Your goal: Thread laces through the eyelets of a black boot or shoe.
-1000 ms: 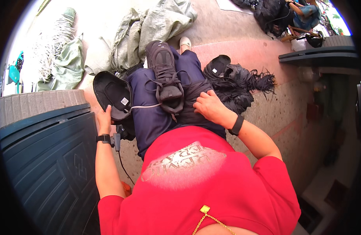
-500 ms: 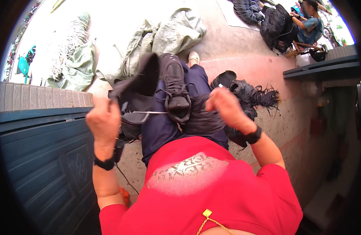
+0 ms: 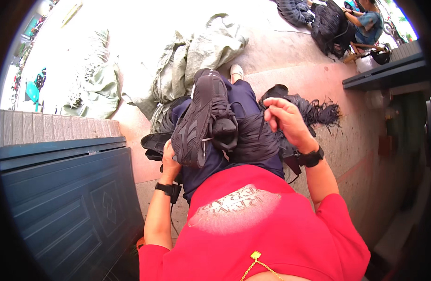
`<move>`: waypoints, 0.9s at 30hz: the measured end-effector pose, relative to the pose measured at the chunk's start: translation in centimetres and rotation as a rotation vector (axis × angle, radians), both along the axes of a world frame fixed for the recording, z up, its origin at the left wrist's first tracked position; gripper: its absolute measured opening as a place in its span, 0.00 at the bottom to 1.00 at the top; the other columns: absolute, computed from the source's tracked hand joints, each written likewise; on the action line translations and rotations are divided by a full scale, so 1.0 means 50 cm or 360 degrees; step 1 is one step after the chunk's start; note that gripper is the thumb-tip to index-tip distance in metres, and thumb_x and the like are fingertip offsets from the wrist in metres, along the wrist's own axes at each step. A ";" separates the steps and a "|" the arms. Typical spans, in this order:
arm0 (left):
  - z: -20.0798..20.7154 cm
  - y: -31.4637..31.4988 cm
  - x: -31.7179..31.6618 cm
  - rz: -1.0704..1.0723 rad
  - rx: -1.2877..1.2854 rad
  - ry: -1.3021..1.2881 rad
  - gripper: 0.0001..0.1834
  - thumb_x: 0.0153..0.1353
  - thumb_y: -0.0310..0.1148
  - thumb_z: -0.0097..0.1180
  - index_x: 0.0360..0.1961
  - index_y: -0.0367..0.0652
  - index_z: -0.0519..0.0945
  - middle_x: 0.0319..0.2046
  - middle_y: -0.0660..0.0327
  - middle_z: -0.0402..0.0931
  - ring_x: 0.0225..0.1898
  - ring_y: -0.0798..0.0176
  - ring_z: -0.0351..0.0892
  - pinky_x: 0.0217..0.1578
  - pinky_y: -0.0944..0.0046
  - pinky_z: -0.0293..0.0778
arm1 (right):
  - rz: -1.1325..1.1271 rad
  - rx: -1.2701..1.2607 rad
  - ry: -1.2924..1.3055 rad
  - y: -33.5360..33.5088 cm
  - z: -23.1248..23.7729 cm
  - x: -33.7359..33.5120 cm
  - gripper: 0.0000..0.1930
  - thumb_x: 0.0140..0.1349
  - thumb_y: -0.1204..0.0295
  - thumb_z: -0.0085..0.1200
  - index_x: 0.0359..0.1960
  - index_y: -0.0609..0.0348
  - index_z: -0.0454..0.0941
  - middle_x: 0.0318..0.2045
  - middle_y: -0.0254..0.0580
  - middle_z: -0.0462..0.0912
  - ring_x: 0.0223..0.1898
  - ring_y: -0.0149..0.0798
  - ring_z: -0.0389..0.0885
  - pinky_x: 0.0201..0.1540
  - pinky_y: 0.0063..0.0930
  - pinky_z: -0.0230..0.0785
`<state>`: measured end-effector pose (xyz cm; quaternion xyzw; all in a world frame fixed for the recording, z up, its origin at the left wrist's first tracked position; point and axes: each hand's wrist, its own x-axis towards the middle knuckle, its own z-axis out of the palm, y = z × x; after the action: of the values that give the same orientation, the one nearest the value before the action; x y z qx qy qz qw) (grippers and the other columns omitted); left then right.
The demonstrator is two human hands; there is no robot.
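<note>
On my lap lies a pair of black sneakers. The nearer sneaker (image 3: 195, 129) is tipped so that its side and part of its sole show, and the other sneaker (image 3: 224, 129) lies close against its right. My left hand (image 3: 169, 160) grips the tipped sneaker by its lower left edge, some fingers hidden behind it. To the right, over my thigh, my right hand (image 3: 289, 122) is raised with bent fingers apart, and no held thing shows. Beneath it a bundle of black shoelaces (image 3: 254, 138) covers my thigh.
Another black shoe (image 3: 154, 144) sits left of my left hand. More dark laces (image 3: 313, 111) hang at my right. Pale green sacks (image 3: 210, 44) lie ahead. Blue panelled doors (image 3: 79, 196) stand at the left. A co-worker (image 3: 367, 23) sits far right by black heaps.
My left hand has come down and right onto the sneaker, which has tipped. The dark shoe piece it held up is no longer raised. My right hand has shifted right, its fingers opening.
</note>
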<state>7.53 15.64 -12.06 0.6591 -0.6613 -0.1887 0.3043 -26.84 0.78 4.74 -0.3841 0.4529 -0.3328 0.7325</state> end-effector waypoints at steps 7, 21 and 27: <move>0.029 -0.029 0.008 -0.0045 0.0709 0.0858 0.22 0.44 0.30 0.61 0.43 0.36 0.74 0.42 0.56 0.74 0.43 0.63 0.72 0.44 0.67 0.66 | 0.0391 0.0135 0.0236 0.085 -0.062 0.053 0.18 0.55 0.71 0.53 0.47 0.64 0.70 0.31 0.34 0.77 0.21 0.19 0.69 0.18 0.12 0.60; 0.432 -0.091 -0.054 -0.0232 0.0556 0.0119 0.22 0.40 0.24 0.62 0.39 0.39 0.70 0.35 0.58 0.72 0.26 0.70 0.71 0.26 0.71 0.67 | 0.0262 0.0171 -0.0235 0.049 -0.067 0.206 0.09 0.59 0.64 0.50 0.28 0.56 0.74 0.22 0.29 0.77 0.18 0.18 0.68 0.17 0.12 0.59; 0.293 -0.106 -0.156 -0.0553 0.0533 0.0214 0.22 0.44 0.27 0.61 0.43 0.41 0.70 0.34 0.58 0.70 0.29 0.60 0.72 0.31 0.66 0.67 | 0.0077 0.0251 -0.0507 0.002 -0.098 0.093 0.08 0.61 0.66 0.46 0.32 0.56 0.73 0.22 0.26 0.74 0.13 0.18 0.61 0.17 0.14 0.57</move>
<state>-0.27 10.32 2.60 0.5628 -0.7025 -0.3885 0.1972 -22.21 0.86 -0.15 -0.2785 0.3465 -0.3352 0.8307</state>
